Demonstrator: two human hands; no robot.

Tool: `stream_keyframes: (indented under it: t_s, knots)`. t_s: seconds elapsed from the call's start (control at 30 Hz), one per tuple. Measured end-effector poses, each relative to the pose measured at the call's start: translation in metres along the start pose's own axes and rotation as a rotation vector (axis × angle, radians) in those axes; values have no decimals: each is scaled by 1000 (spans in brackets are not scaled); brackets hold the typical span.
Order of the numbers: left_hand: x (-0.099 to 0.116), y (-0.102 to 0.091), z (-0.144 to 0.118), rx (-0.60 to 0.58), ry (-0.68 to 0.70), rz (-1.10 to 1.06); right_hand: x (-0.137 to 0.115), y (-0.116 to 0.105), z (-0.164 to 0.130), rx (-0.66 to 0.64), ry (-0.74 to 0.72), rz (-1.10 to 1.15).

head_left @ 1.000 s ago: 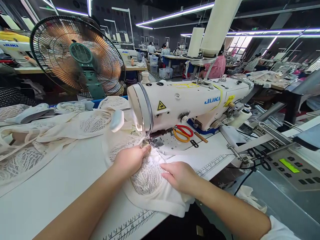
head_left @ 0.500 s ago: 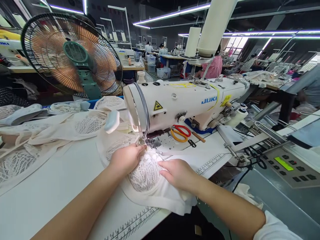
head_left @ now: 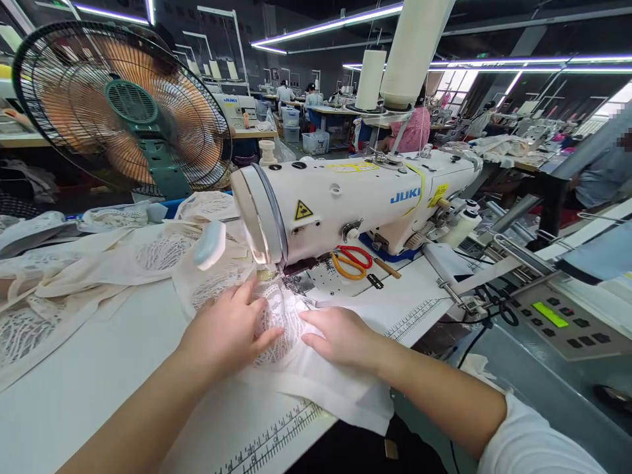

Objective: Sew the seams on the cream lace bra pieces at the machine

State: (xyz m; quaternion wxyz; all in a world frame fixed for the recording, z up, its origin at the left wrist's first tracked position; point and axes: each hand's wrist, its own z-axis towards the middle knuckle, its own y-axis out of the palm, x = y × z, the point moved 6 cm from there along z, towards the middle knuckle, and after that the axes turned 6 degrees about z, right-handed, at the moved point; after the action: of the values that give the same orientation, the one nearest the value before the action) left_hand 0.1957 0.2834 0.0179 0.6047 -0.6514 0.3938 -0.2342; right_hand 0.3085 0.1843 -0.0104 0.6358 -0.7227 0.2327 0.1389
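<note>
A cream lace bra (head_left: pixel 316 382) lies under the presser foot of the sewing machine (head_left: pixel 316 210), its patterned cup between my two hands. My left hand (head_left: pixel 224 329) rests on the lace just left of the needle area, fingers and thumb spread apart. From the right side, my right hand (head_left: pixel 340 339) pinches the bra's edge between thumb and forefinger; its other fingers are curled under and partly hidden. The front of the bra drapes over the table edge. Fabric and fingers partly cover the presser foot.
Red-and-yellow-handled scissors (head_left: pixel 353 263) and a wooden-handled tool (head_left: pixel 388 268) lie on the machine bed. More lace bras (head_left: pixel 103 260) spread to the left. A fan (head_left: pixel 133 112) stands behind them. At right sit a control panel (head_left: pixel 563 319) and a metal tape guide (head_left: pixel 523 257).
My left hand has drawn back to the left from the presser foot and its fingers have spread. My right hand keeps its pinch. The camera view has shifted slightly.
</note>
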Motion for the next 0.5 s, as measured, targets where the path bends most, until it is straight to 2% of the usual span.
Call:
stream_keyframes:
  t_s: [0.13, 0.23, 0.37, 0.43, 0.5]
  knots:
    - [7, 14, -6, -212, -50, 58, 10, -4, -11, 14, -55, 1]
    - [6, 22, -2, -295, -69, 35, 18, -4, -12, -10, -80, 11]
    - [-10, 26, 4, -284, -91, 12, 17, 0, 0, -19, -95, 23]
    - [-20, 28, 3, -231, -79, 1, 14, -3, 1, 13, -91, 2]
    - [-23, 25, 7, -131, -47, 39, 13, -11, -12, 41, -96, -41]
